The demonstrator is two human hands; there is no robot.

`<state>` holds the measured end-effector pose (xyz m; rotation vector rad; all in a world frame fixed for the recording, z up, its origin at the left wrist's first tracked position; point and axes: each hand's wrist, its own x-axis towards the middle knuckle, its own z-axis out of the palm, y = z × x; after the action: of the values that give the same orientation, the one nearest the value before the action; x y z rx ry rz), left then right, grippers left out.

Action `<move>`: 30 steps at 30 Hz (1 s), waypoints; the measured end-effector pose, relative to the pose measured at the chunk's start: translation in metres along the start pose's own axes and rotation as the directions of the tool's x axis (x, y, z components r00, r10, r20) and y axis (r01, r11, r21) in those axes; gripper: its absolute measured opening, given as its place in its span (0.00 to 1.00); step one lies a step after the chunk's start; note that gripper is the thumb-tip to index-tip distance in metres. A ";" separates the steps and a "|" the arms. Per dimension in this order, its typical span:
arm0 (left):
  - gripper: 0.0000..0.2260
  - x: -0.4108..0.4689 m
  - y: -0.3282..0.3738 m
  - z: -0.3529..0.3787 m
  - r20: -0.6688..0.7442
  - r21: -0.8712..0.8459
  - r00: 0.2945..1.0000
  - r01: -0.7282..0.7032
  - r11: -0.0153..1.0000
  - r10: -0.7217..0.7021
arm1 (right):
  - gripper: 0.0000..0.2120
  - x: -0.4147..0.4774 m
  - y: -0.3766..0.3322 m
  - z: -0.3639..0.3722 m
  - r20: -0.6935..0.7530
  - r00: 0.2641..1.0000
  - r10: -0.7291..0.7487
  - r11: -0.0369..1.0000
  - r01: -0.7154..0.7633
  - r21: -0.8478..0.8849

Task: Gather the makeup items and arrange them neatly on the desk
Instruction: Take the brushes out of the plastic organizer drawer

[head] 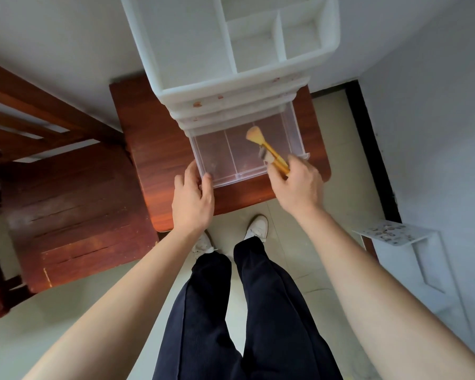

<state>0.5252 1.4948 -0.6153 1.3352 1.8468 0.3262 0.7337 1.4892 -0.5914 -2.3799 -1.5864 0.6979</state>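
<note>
**Head view: brush held over the open drawer, left hand steadying it**

The likely step is getting the makeup brush [269,148] out of the clear drawer [228,182] and onto the desk [154,149]. To do it well, the grip should sit firm on the handle, because the bristle end is the heavy, floppy part. The brush should clear the drawer's front wall before it swings away. The bare wood to the outside of the left hand looks like a good landing spot, with the brush laid flat and its bristles pointing one way. The drawer should be held in place meanwhile so the white organizer [192,50] does not shift.

The right hand [296,185] is closed round the yellow handle, with the bristles fanning out beyond its fingertips, above the drawer's right compartment. A second blurred piece seems to sit beside the handle, but what it is I cannot tell. The left hand [194,200] grips the drawer's near left corner, thumb on the front wall and fingers wrapped round the side. Both forearms reach forward, bare, with the wrists roughly level.
</note>
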 end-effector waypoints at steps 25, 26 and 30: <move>0.28 0.048 0.051 -0.035 0.076 -0.559 0.988 0.152 0.815 -0.132 | 0.10 0.067 -0.062 0.002 0.297 0.875 0.383 0.264 -0.411 0.873; 0.28 0.044 0.048 -0.037 0.059 -0.513 0.993 0.119 0.850 -0.104 | 0.10 0.061 -0.058 0.004 0.277 0.878 0.391 0.297 -0.405 0.865; 0.29 0.027 0.040 -0.056 -0.010 -0.228 1.000 0.006 0.974 -0.008 | 0.14 0.032 -0.056 -0.001 0.162 0.848 0.505 0.368 -0.381 0.848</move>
<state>0.5084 1.5488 -0.5674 1.1706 1.7628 0.5262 0.6984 1.5413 -0.5763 -1.9138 -0.2560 1.0773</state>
